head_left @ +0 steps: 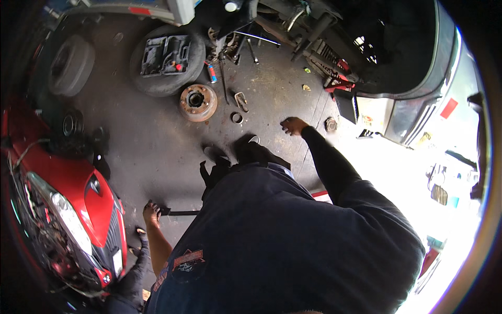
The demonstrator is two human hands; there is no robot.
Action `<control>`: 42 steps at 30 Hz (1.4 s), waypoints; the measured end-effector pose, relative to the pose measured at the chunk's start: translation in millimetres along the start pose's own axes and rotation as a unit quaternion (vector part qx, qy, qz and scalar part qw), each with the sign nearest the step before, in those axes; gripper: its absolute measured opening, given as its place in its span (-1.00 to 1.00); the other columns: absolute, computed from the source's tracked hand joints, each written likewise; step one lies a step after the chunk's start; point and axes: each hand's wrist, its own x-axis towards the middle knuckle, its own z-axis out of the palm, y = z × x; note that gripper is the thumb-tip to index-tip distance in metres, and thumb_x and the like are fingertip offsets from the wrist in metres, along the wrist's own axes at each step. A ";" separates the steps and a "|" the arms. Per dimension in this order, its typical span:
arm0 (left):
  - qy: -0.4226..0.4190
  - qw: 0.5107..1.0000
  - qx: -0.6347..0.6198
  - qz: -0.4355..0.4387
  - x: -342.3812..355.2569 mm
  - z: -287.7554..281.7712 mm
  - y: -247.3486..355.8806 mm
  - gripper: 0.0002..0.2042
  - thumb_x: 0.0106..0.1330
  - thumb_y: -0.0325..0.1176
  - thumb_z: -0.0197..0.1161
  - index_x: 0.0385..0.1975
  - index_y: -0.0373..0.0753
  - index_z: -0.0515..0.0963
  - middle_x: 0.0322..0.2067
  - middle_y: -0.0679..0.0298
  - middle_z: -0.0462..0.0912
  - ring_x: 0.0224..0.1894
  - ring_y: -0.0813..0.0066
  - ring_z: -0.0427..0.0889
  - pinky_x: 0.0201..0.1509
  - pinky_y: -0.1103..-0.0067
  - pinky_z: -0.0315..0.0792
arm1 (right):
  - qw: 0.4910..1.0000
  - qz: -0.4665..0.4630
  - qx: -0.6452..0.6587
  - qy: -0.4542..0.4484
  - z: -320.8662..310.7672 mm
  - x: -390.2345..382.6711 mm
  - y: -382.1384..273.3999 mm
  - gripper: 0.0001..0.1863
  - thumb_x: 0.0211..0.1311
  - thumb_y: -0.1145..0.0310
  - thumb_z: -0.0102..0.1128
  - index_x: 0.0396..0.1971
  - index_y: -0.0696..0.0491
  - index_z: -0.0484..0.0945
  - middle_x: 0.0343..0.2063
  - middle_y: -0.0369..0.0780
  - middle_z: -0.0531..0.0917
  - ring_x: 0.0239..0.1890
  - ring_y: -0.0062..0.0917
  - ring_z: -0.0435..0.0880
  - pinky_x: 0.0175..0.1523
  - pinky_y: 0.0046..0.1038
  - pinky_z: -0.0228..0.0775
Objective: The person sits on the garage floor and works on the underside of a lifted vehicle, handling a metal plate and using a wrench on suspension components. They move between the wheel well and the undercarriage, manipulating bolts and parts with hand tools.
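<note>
My left hand [151, 213] is closed around the end of a dark bar [180, 213], which runs behind my shirt at its right end. Out to the right, my right hand [294, 126] hangs above the floor, its fingers loosely bent and apart, with nothing visible in them. Nearest to it on the floor is a round rusty part [330, 124]. Ahead of my feet lie a rusty brake drum [198, 103], a metal ring [237, 118] and a U-shaped bolt [241, 101].
An open black tool case [166, 55] rests on a flat tyre [140, 83], beside a spray can [212, 74]. Another tyre [71, 65] lies far left. A raised vehicle with a red jack stand [340, 82] is at right. A red car [70, 204] and another person's dark sleeve [133, 272] are at left.
</note>
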 end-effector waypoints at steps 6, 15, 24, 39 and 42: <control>-0.090 0.986 0.136 0.025 22.5 69.1 75.7 -0.57 0.43 0.06 0.18 0.17 -0.02 0.50 -0.05 0.38 0.62 -0.04 0.46 0.59 0.06 0.45 0.45 | 0.980 0.192 0.048 0.005 15.0 -71.7 132.3 -0.56 0.42 -0.03 0.07 -0.03 0.06 0.59 -0.08 -0.21 0.73 -0.23 -0.45 0.69 -0.21 -0.23 0.55; -0.141 0.950 0.277 0.041 -3.8 163.2 98.1 -0.54 0.37 0.04 0.26 0.16 -0.03 0.48 -0.06 0.34 0.63 -0.09 0.39 0.62 0.04 0.32 0.46 | 0.904 0.391 0.172 -0.001 43.5 -162.7 213.2 -0.64 0.42 -0.07 0.11 0.04 -0.21 0.62 -0.09 -0.39 0.73 -0.22 -0.53 0.69 -0.14 -0.34 0.52; -0.068 0.967 0.247 0.009 -54.9 213.8 92.4 -0.70 0.42 -0.02 0.22 0.00 -0.02 0.54 -0.28 0.42 0.58 -0.34 0.56 0.55 -0.17 0.48 0.47 | 0.928 0.256 0.271 0.022 -95.6 -80.6 188.0 -0.67 0.37 0.00 0.19 -0.08 -0.08 0.58 -0.10 -0.29 0.73 -0.26 -0.50 0.65 -0.19 -0.32 0.48; -0.125 0.968 0.193 0.105 -106.7 357.5 23.4 -0.56 0.38 -0.15 0.33 0.16 -0.26 0.51 -0.08 0.14 0.69 -0.18 0.40 0.71 -0.13 0.50 0.58 | 0.965 0.249 0.001 -0.084 -246.9 75.4 124.3 -0.65 0.36 -0.05 0.22 -0.07 -0.13 0.55 -0.29 -0.38 0.67 -0.38 -0.55 0.58 -0.20 -0.20 0.42; -0.131 0.944 0.264 0.151 -64.2 381.2 44.0 -0.57 0.38 -0.15 0.32 0.12 -0.28 0.52 -0.09 0.04 0.72 -0.09 0.26 0.72 -0.02 0.40 0.59 | 0.976 0.180 0.087 -0.085 -233.8 136.7 106.0 -0.63 0.37 0.00 0.23 -0.08 -0.01 0.55 -0.32 -0.26 0.67 -0.38 -0.50 0.60 -0.38 -0.28 0.44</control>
